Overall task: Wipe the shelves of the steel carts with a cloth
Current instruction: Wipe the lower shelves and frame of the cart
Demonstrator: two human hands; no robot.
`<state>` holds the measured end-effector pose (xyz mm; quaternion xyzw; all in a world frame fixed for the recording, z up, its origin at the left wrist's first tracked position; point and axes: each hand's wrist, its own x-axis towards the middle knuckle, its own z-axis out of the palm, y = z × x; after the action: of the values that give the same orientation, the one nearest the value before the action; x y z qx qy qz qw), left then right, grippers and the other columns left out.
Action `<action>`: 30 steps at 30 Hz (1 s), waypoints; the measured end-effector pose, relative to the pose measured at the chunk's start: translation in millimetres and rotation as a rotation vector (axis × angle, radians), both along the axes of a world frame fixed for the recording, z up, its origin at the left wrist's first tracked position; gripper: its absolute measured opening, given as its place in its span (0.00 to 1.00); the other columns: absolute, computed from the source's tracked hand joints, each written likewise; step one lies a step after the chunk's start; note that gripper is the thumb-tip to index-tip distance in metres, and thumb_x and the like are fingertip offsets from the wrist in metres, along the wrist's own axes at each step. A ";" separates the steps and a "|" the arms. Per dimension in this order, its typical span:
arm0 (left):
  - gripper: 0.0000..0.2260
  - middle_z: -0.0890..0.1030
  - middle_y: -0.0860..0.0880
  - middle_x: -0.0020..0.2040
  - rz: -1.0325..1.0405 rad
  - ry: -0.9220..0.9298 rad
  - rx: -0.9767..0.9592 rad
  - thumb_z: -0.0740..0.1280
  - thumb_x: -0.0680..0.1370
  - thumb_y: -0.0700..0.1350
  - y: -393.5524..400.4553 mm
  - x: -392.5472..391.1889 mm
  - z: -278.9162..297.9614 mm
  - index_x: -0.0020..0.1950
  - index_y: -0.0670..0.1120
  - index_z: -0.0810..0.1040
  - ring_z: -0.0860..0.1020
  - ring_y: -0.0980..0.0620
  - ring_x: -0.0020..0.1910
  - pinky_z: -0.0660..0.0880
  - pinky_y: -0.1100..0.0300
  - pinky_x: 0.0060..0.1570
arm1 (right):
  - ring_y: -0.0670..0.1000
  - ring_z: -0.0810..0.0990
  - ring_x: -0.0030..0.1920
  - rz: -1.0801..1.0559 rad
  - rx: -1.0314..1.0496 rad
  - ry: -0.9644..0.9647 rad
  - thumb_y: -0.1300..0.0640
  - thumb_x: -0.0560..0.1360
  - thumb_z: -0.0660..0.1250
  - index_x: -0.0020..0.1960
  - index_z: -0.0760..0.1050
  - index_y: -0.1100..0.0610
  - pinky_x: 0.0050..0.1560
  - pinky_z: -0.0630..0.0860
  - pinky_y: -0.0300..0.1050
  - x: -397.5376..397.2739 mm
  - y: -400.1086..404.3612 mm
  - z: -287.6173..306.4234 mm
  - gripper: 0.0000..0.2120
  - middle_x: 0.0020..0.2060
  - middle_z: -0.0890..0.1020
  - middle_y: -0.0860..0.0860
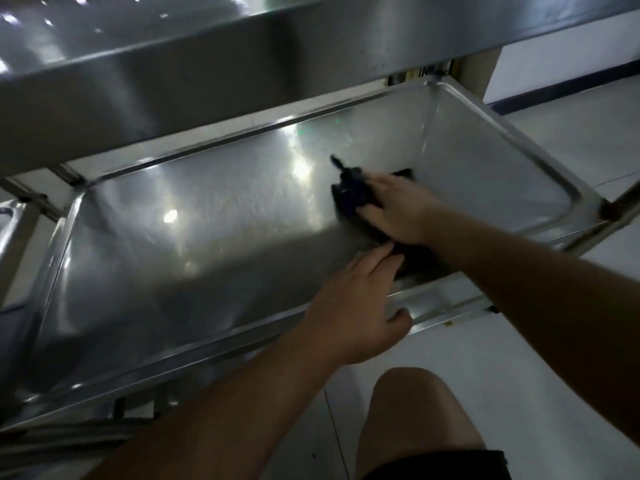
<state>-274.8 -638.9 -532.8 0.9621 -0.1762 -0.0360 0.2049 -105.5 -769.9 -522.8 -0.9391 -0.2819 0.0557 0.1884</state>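
Pale floor tiles surround a steel cart, its upper shelf overhanging the lower shelf, a shallow tray with a raised rim. On its right half lies the dark cloth. Pressing it down is the right hand, fingers fairly flat on top. Beside it, the left hand has straight fingers touching the cloth's near edge. Best keep even pressure and overlap strokes into the corners, I judge.

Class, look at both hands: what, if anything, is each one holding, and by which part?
The right hand presses on the middle of the dark cloth, fingers spread over it. The left hand touches the cloth's near edge with its fingertips; a firm grip cannot be told.
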 end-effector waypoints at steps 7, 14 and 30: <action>0.34 0.55 0.54 0.86 0.042 -0.145 0.228 0.57 0.82 0.64 68.3 -53.6 -3.0 0.85 0.52 0.58 0.51 0.55 0.84 0.48 0.54 0.83 | 0.60 0.70 0.73 -0.304 0.014 0.092 0.45 0.81 0.61 0.79 0.63 0.48 0.73 0.64 0.56 -20.3 -118.8 0.8 0.28 0.76 0.70 0.55; 0.37 0.46 0.53 0.87 0.153 -0.087 0.372 0.49 0.82 0.70 120.1 -82.2 -12.1 0.87 0.53 0.48 0.43 0.54 0.85 0.47 0.50 0.83 | 0.65 0.62 0.77 -0.636 -0.126 0.097 0.41 0.83 0.51 0.81 0.57 0.55 0.75 0.61 0.65 -10.5 -124.8 -2.0 0.31 0.79 0.62 0.61; 0.40 0.45 0.53 0.87 0.136 -0.049 0.303 0.55 0.80 0.67 146.0 -95.7 -5.8 0.87 0.52 0.47 0.43 0.55 0.85 0.38 0.56 0.82 | 0.61 0.60 0.78 -0.553 -0.054 0.105 0.43 0.82 0.51 0.81 0.57 0.52 0.78 0.56 0.61 -33.3 -5.6 3.5 0.30 0.80 0.60 0.57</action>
<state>-370.5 -492.9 -538.6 0.9923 -0.1083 -0.0245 0.0552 -138.8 -775.4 -519.3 -0.9808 -0.0034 0.0584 0.1859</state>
